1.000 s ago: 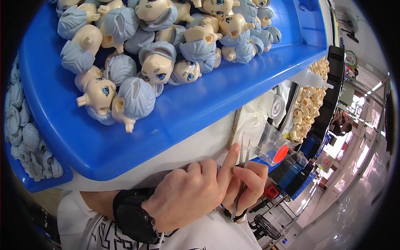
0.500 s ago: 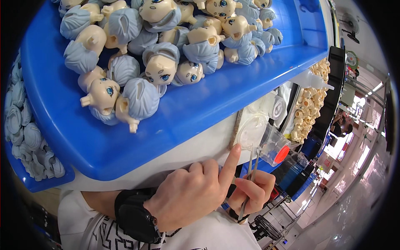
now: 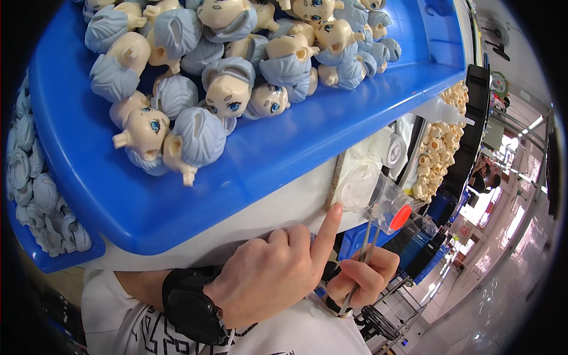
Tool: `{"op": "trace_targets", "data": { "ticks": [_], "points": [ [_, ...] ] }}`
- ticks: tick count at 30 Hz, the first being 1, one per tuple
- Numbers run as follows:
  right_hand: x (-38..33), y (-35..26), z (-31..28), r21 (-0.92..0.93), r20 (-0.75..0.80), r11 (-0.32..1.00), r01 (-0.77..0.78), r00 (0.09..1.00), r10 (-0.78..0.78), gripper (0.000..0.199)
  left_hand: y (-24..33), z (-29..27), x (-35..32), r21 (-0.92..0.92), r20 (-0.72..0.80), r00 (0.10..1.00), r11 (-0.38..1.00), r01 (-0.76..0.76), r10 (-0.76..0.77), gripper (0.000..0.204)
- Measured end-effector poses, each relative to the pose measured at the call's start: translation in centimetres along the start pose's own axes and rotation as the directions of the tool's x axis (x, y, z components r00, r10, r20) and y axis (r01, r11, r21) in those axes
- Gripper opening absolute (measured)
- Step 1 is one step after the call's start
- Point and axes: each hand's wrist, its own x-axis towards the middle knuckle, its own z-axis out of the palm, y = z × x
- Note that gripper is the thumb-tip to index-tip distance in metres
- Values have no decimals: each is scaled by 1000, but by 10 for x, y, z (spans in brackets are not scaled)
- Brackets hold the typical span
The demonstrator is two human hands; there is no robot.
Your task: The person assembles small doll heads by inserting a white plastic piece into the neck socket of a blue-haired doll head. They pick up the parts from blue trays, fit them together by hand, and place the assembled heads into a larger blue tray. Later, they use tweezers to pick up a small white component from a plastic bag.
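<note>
My left hand (image 3: 266, 284), with a black watch (image 3: 189, 302) on the wrist, is curled into a fist. Its index finger points up and touches the edge of a thin board (image 3: 336, 177) on the white table (image 3: 278, 207). Just to the right, my right hand (image 3: 361, 278) grips thin metal tweezers (image 3: 365, 245) whose tips point up toward a small clear container with a red lid (image 3: 393, 210). Above both hands, a big blue tray (image 3: 266, 160) holds several doll heads (image 3: 228, 89) with pale blue hair.
A second blue tray (image 3: 65, 257) at the left edge holds several pale blue hair pieces (image 3: 35, 195). Right of the board lies a dark tray of beige doll parts (image 3: 435, 154). Blue crates (image 3: 361, 236) stand below the table, and a workshop floor stretches off to the right.
My right hand has sunk a little and closed tighter on the tweezers, which now stand more upright. My left index finger stays raised at the board's edge.
</note>
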Motion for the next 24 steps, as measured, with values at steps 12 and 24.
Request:
{"op": "trace_targets", "data": {
  "ticks": [12, 24],
  "points": [
    [7, -7, 9, -41, -53, 999, -1, 999, -1, 13, 0, 0, 0, 10, -16, 1000, 1000, -1, 2, 56],
    [5, -6, 3, -42, -32, 998, 38, 999, -40, 9, 0, 1, -1, 12, -16, 1000, 1000, 5, -5, 57]
  ]
}}
